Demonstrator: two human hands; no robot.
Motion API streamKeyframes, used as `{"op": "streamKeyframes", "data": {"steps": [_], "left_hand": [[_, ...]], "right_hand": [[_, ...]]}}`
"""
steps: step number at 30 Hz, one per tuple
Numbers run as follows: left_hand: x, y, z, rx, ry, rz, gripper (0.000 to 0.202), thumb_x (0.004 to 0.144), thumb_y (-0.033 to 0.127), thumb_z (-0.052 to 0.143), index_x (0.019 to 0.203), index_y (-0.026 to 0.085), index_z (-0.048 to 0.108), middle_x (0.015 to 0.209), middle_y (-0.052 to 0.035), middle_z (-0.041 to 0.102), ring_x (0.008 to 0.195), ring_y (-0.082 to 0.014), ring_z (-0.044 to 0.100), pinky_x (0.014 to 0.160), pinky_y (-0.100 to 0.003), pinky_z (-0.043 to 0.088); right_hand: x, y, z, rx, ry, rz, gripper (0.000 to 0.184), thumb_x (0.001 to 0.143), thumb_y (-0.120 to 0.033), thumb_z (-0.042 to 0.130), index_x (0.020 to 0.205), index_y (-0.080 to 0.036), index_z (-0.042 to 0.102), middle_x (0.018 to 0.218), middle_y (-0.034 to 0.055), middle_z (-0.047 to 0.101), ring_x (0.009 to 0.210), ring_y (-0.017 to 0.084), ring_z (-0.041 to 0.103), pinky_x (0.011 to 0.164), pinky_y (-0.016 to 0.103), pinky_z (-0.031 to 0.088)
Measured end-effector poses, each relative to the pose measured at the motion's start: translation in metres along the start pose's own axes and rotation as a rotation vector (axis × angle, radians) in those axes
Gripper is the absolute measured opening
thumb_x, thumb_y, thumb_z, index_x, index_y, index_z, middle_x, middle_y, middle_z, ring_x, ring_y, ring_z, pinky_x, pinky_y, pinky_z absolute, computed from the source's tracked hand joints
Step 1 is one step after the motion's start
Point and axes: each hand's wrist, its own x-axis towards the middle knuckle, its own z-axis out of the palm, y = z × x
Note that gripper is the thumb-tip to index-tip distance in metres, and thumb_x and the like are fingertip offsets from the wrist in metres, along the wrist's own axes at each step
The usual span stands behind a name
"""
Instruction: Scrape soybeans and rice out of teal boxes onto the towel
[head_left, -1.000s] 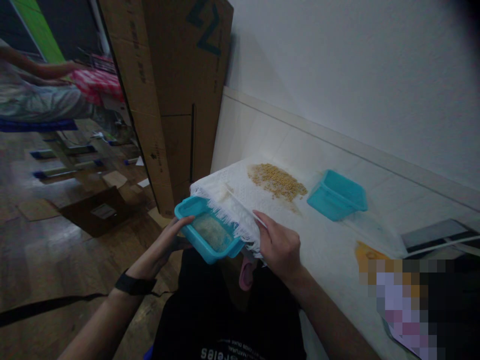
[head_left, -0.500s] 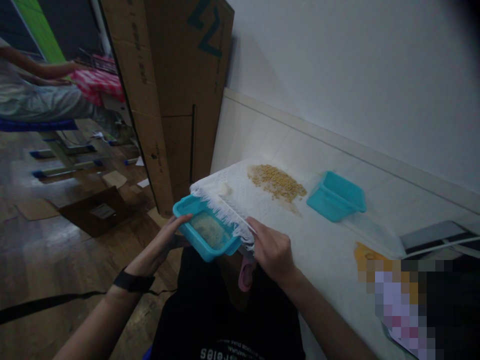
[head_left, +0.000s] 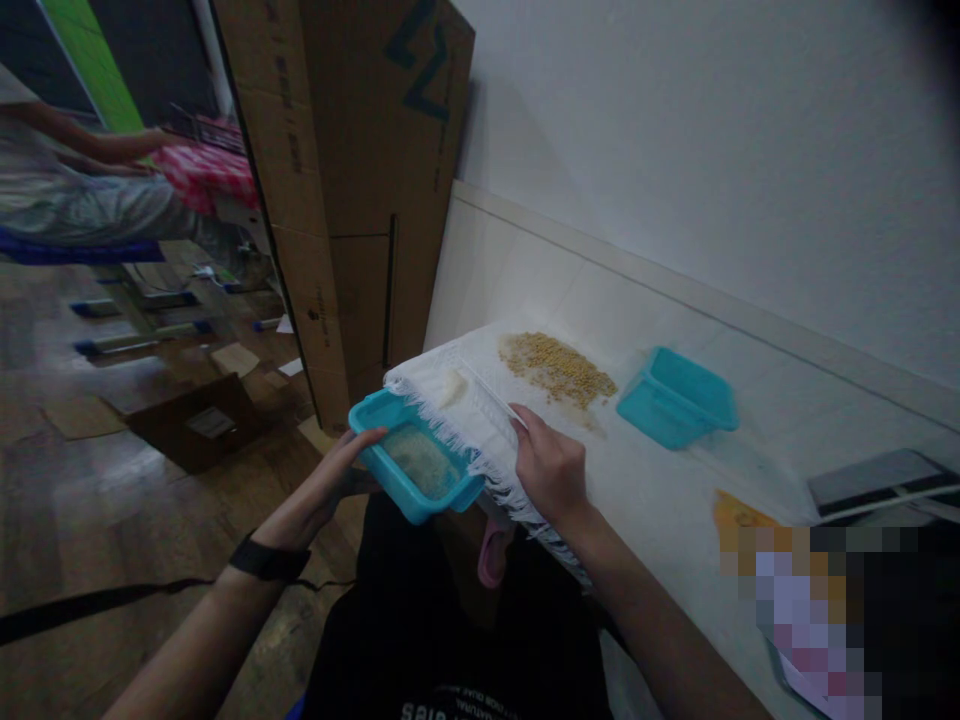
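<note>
My left hand point(head_left: 341, 470) grips the left end of a blue plastic container point(head_left: 416, 508), its thumb over the rim. Pale, fine grains point(head_left: 424, 462) cover the container's bottom. The container is held under the fringed edge of a white cloth point(head_left: 480, 425). Over the cloth, my right hand point(head_left: 551, 465) is closed on a thin, white, straight-edged strip point(head_left: 491, 388); its exact kind is unclear. A small pale heap point(head_left: 452, 387) lies on the cloth near the fringe. Farther back is a spread of yellowish beans or kernels point(head_left: 555, 367).
A second blue container point(head_left: 675, 400) stands right of the kernels, near the wall. A tall cardboard box point(head_left: 360, 200) rises at the left. A pink handle-like piece point(head_left: 493, 555) hangs below the cloth edge. Beyond the box, a person point(head_left: 90, 170) sits at another table.
My right hand has shifted slightly up and to the right with the white strip, away from the blue container. The left hand and container have barely moved. More fringe shows beside the right hand.
</note>
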Motion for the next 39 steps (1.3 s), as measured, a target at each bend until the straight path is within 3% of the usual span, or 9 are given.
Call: {"op": "streamKeyframes", "data": {"steps": [5,11,15,18,21,24,27,29,39], "left_hand": [[0.009,0.001,-0.003,0.031,-0.013,-0.062,0.069,0.073,0.058,0.076,0.131,0.026,0.059,0.118,-0.0129,0.073,0.072,-0.026,0.075,0.068,-0.04,0.063],[0.011,-0.001,-0.003,0.023,-0.012,-0.049,0.068,0.073,0.057,0.076,0.13,0.024,0.06,0.116,-0.0145,0.073,0.072,-0.0283,0.074,0.067,-0.042,0.063],[0.009,-0.001,-0.004,0.033,-0.013,-0.03,0.065,0.071,0.057,0.077,0.126,0.026,0.063,0.118,-0.0121,0.072,0.069,-0.027,0.073,0.066,-0.042,0.063],[0.008,-0.001,-0.003,0.031,-0.01,-0.017,0.062,0.071,0.057,0.076,0.124,0.027,0.064,0.113,-0.0111,0.073,0.069,-0.0258,0.073,0.065,-0.039,0.063],[0.008,0.0,-0.004,0.031,-0.008,-0.02,0.062,0.072,0.058,0.075,0.125,0.026,0.063,0.104,-0.0102,0.075,0.07,-0.0263,0.074,0.065,-0.039,0.063],[0.007,0.003,-0.005,0.033,-0.009,-0.035,0.065,0.072,0.058,0.075,0.127,0.025,0.062,0.103,-0.0106,0.076,0.072,-0.028,0.075,0.066,-0.04,0.063],[0.003,0.007,-0.007,0.037,-0.021,-0.031,0.066,0.073,0.057,0.075,0.129,0.025,0.061,0.109,-0.0119,0.075,0.073,-0.0284,0.075,0.067,-0.041,0.064],[-0.001,0.009,-0.007,0.037,-0.046,-0.002,0.064,0.074,0.058,0.075,0.127,0.025,0.062,0.114,-0.0122,0.073,0.073,-0.0271,0.075,0.067,-0.04,0.064],[-0.004,0.01,-0.005,0.03,-0.046,-0.006,0.064,0.073,0.057,0.075,0.127,0.024,0.062,0.106,-0.0108,0.076,0.072,-0.0274,0.075,0.065,-0.04,0.063]], "right_hand": [[-0.002,0.003,0.008,0.015,-0.042,-0.055,0.027,0.095,-0.006,0.046,0.112,-0.009,0.068,0.085,0.0097,0.078,0.067,0.016,0.074,0.064,0.022,0.055],[-0.014,-0.023,-0.021,0.125,-0.03,-0.2,0.038,0.089,0.004,0.047,0.121,-0.008,0.063,0.1,0.0128,0.078,0.082,0.017,0.076,0.076,0.024,0.061],[-0.018,-0.04,-0.038,0.188,-0.035,-0.235,0.048,0.089,0.004,0.047,0.134,-0.009,0.055,0.105,0.0128,0.077,0.091,0.018,0.076,0.081,0.026,0.063],[-0.017,-0.042,-0.043,0.212,-0.034,-0.207,0.051,0.09,0.001,0.048,0.139,-0.013,0.052,0.107,0.0106,0.077,0.087,0.017,0.076,0.078,0.025,0.063],[-0.008,-0.029,-0.032,0.149,-0.004,-0.116,0.04,0.092,-0.003,0.05,0.128,-0.015,0.062,0.101,0.0082,0.079,0.075,0.015,0.076,0.074,0.023,0.061],[0.003,-0.008,-0.007,0.035,0.026,0.0,0.024,0.098,-0.014,0.05,0.112,-0.015,0.07,0.088,0.0078,0.079,0.066,0.016,0.074,0.064,0.021,0.057],[0.01,0.006,0.013,0.017,-0.001,0.028,0.025,0.099,-0.017,0.049,0.106,-0.012,0.072,0.084,0.0098,0.079,0.064,0.017,0.073,0.061,0.022,0.054],[0.008,0.007,0.015,0.042,-0.022,0.008,0.025,0.098,-0.016,0.049,0.107,-0.011,0.073,0.083,0.0098,0.079,0.062,0.016,0.073,0.06,0.022,0.054],[-0.017,-0.034,-0.036,0.255,-0.062,-0.198,0.048,0.09,0.001,0.049,0.134,-0.014,0.06,0.104,0.0094,0.078,0.083,0.016,0.077,0.075,0.025,0.063]]}}
